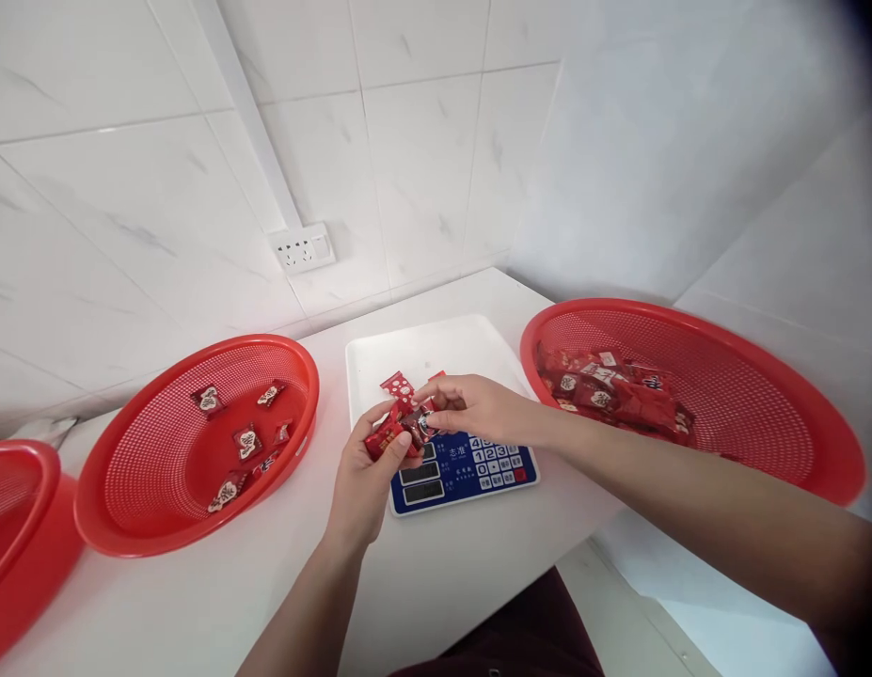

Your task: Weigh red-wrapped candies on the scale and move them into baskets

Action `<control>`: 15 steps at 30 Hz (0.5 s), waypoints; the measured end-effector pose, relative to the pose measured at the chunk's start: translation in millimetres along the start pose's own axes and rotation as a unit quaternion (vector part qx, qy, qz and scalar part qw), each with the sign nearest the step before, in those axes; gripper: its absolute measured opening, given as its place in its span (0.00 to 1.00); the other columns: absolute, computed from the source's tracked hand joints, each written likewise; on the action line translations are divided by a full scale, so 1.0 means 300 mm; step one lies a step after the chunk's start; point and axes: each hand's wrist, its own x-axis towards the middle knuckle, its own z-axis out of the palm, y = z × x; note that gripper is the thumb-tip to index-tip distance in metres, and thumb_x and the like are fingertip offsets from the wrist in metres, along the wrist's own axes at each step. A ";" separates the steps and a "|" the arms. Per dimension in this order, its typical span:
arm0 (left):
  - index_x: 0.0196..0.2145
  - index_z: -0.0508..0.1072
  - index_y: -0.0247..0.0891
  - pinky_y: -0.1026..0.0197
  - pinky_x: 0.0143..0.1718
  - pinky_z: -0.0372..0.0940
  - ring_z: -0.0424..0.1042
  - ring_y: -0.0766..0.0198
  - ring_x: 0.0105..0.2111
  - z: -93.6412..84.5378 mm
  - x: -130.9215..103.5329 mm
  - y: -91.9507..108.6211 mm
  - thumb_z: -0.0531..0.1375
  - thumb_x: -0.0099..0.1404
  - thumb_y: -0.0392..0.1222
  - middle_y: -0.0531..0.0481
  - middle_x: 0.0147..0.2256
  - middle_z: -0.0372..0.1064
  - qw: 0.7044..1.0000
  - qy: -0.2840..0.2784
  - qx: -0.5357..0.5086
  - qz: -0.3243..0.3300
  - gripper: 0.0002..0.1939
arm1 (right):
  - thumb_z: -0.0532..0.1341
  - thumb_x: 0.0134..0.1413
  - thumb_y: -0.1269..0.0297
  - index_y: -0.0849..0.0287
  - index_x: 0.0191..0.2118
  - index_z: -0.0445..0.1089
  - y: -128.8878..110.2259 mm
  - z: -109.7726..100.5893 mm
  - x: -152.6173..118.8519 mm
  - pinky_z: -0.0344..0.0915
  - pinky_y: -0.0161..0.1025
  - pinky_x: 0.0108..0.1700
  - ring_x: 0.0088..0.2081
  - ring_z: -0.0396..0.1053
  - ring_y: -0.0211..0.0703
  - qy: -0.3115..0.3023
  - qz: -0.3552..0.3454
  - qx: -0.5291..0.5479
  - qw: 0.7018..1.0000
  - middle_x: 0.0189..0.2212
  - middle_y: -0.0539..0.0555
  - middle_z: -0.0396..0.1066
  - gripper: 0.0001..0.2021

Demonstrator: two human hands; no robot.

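Observation:
My left hand (369,465) is closed around several red wrapped candies (385,432) in front of the scale. Fingers and thumb of my right hand (458,402) pinch a dark red wrapped candy (417,425) right at the left hand's fingertips. Both hands hover over the near part of a white weighing scale (436,343) with a blue keypad panel (470,475). A red dotted wrapper (397,384) shows just beyond the fingers; whether it is held or rests on the scale I cannot tell. Part of another red piece is hidden behind my right hand.
At right, a large red mesh basket (781,414) holds a pile of wrapped candies (619,390). The left red basket (146,461) contains several candies (246,442). Another red basket (37,527) is cut off at the far left. A socket (301,248) sits on the tiled wall.

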 end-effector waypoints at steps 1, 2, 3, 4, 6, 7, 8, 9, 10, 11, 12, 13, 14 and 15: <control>0.48 0.66 0.42 0.61 0.35 0.70 0.73 0.66 0.31 -0.002 0.002 0.003 0.63 0.58 0.44 0.52 0.34 0.72 1.000 0.007 -0.003 0.006 0.21 | 0.60 0.52 0.65 0.58 0.45 0.67 0.002 -0.010 0.002 0.70 0.41 0.38 0.32 0.72 0.39 0.016 0.004 -0.001 1.000 0.30 0.51 0.73 0.13; 0.48 0.65 0.42 0.60 0.36 0.70 0.73 0.66 0.33 -0.007 0.004 0.006 0.63 0.59 0.44 0.51 0.36 0.72 1.000 0.021 -0.012 0.017 0.20 | 0.59 0.53 0.65 0.59 0.43 0.68 0.007 -0.025 0.004 0.70 0.40 0.37 0.31 0.71 0.39 0.037 0.014 -0.006 0.999 0.30 0.51 0.72 0.11; 0.47 0.65 0.43 0.60 0.37 0.69 0.73 0.65 0.34 -0.017 0.006 0.010 0.62 0.59 0.44 0.51 0.38 0.71 0.998 0.040 -0.026 0.029 0.18 | 0.59 0.54 0.64 0.59 0.43 0.68 0.014 -0.044 0.005 0.70 0.41 0.36 0.31 0.71 0.39 0.055 0.031 -0.016 0.998 0.30 0.52 0.73 0.10; 0.45 0.65 0.43 0.60 0.38 0.69 0.73 0.66 0.34 -0.028 0.008 0.015 0.62 0.59 0.44 0.52 0.39 0.70 0.997 0.060 -0.037 0.040 0.17 | 0.58 0.54 0.64 0.59 0.43 0.68 0.022 -0.064 0.006 0.70 0.42 0.37 0.32 0.72 0.41 0.070 0.051 -0.037 0.996 0.31 0.53 0.73 0.11; 0.41 0.65 0.43 0.62 0.36 0.68 0.73 0.66 0.35 -0.052 0.008 0.022 0.62 0.59 0.44 0.53 0.40 0.69 0.994 0.086 -0.046 0.052 0.13 | 0.59 0.54 0.64 0.58 0.46 0.68 0.040 -0.098 0.003 0.68 0.47 0.44 0.41 0.72 0.46 0.109 0.074 -0.117 0.984 0.37 0.57 0.75 0.13; 0.39 0.65 0.42 0.63 0.35 0.68 0.73 0.66 0.35 -0.061 0.005 0.025 0.62 0.58 0.43 0.53 0.39 0.69 0.994 0.089 -0.041 0.052 0.12 | 0.59 0.53 0.64 0.57 0.47 0.68 0.046 -0.108 -0.001 0.65 0.50 0.49 0.47 0.69 0.49 0.135 0.068 -0.165 0.975 0.42 0.58 0.74 0.14; 0.37 0.65 0.42 0.64 0.35 0.67 0.73 0.66 0.35 -0.066 -0.001 0.026 0.62 0.58 0.43 0.53 0.38 0.69 0.995 0.083 -0.026 0.048 0.11 | 0.60 0.53 0.63 0.56 0.48 0.69 0.049 -0.110 -0.008 0.61 0.52 0.53 0.52 0.66 0.51 0.161 0.052 -0.207 0.964 0.47 0.58 0.71 0.15; 0.37 0.66 0.41 0.64 0.35 0.67 0.73 0.66 0.35 -0.067 -0.008 0.027 0.62 0.59 0.43 0.53 0.37 0.70 0.997 0.067 -0.001 0.040 0.10 | 0.59 0.53 0.62 0.54 0.49 0.69 0.048 -0.107 -0.016 0.59 0.52 0.55 0.55 0.62 0.52 0.176 0.034 -0.230 0.957 0.51 0.57 0.69 0.16; 0.37 0.67 0.41 0.63 0.36 0.67 0.72 0.66 0.34 -0.063 -0.017 0.026 0.62 0.59 0.43 0.53 0.36 0.70 0.998 0.045 0.029 0.031 0.10 | 0.59 0.54 0.60 0.53 0.49 0.69 0.043 -0.097 -0.025 0.58 0.52 0.56 0.56 0.62 0.52 0.174 0.019 -0.230 0.957 0.52 0.56 0.68 0.16; 0.38 0.67 0.41 0.62 0.37 0.67 0.72 0.65 0.34 -0.055 -0.027 0.024 0.62 0.59 0.43 0.52 0.35 0.71 0.998 0.018 0.061 0.022 0.10 | 0.58 0.55 0.59 0.53 0.49 0.69 0.035 -0.083 -0.035 0.60 0.51 0.54 0.54 0.64 0.50 0.152 0.009 -0.212 0.965 0.52 0.55 0.68 0.16; 0.38 0.68 0.40 0.61 0.38 0.67 0.72 0.65 0.34 -0.044 -0.036 0.021 0.62 0.59 0.43 0.52 0.34 0.72 0.996 -0.012 0.091 0.012 0.10 | 0.57 0.55 0.57 0.53 0.48 0.70 0.024 -0.066 -0.046 0.63 0.49 0.51 0.50 0.67 0.49 0.113 0.006 -0.184 0.976 0.49 0.55 0.71 0.16; 0.39 0.69 0.40 0.61 0.38 0.67 0.72 0.64 0.34 -0.032 -0.045 0.017 0.62 0.59 0.43 0.51 0.34 0.72 0.993 -0.038 0.113 0.003 0.11 | 0.58 0.55 0.57 0.53 0.46 0.71 0.011 -0.048 -0.055 0.65 0.47 0.47 0.45 0.70 0.47 0.070 0.007 -0.157 0.985 0.44 0.54 0.73 0.15; 0.40 0.70 0.40 0.60 0.37 0.68 0.72 0.64 0.33 -0.019 -0.052 0.013 0.62 0.58 0.44 0.51 0.33 0.73 0.991 -0.056 0.124 -0.006 0.12 | 0.58 0.54 0.58 0.54 0.43 0.72 0.000 -0.032 -0.063 0.67 0.44 0.44 0.40 0.72 0.45 0.032 0.010 -0.139 0.990 0.39 0.53 0.75 0.12; 0.40 0.70 0.40 0.60 0.37 0.68 0.72 0.64 0.32 -0.008 -0.056 0.009 0.62 0.58 0.44 0.52 0.33 0.73 0.990 -0.068 0.126 -0.014 0.12 | 0.59 0.53 0.60 0.55 0.39 0.74 -0.011 -0.020 -0.069 0.67 0.42 0.40 0.36 0.72 0.43 0.008 0.011 -0.133 0.991 0.34 0.51 0.75 0.10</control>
